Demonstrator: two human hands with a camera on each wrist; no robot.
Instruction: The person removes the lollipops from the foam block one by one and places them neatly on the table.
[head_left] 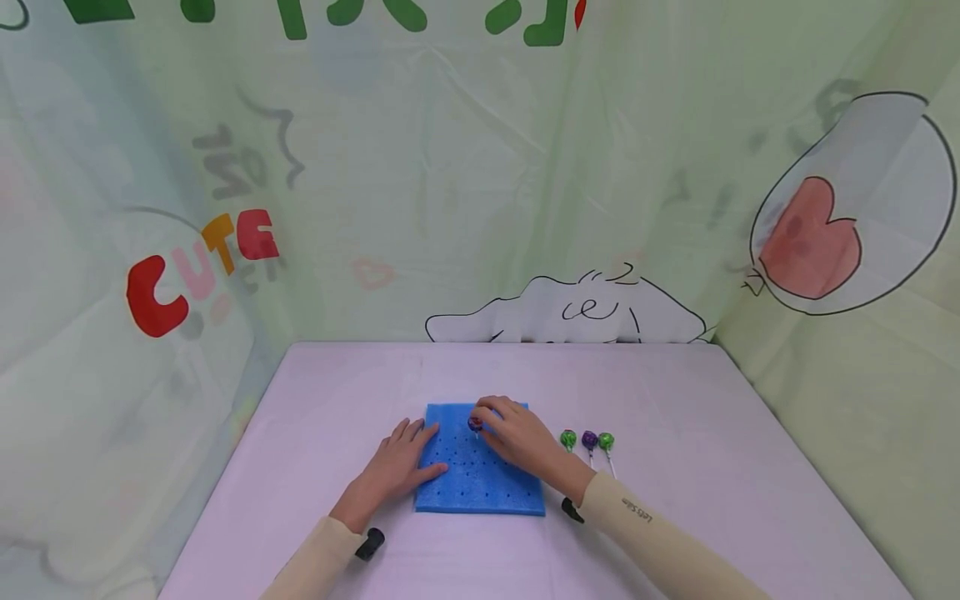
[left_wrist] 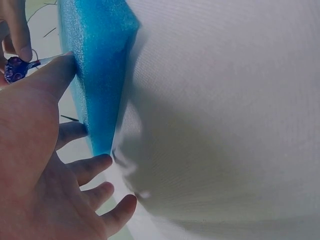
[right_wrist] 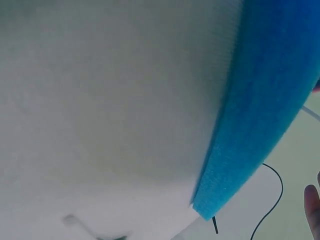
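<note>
A thick blue foam board (head_left: 480, 493) with rows of small holes lies on the table. My right hand (head_left: 519, 435) is over its far part, pinching a purple-wrapped lollipop (head_left: 475, 423) by the head. In the left wrist view the lollipop (left_wrist: 16, 70) has its pale stick directed at the foam's top face, the stick's end hidden behind my left thumb. My left hand (head_left: 401, 458) rests on the board's left edge with fingers spread and thumb on top. The right wrist view catches the foam's side (right_wrist: 250, 110) and part of a white stick (right_wrist: 311, 114).
Right of the board lie a green lollipop (head_left: 568, 439), a purple lollipop (head_left: 589, 440) and another green lollipop (head_left: 607, 442), partly behind my right forearm. The lilac-covered table (head_left: 360, 375) meets printed curtains (head_left: 480, 208) at the back and sides.
</note>
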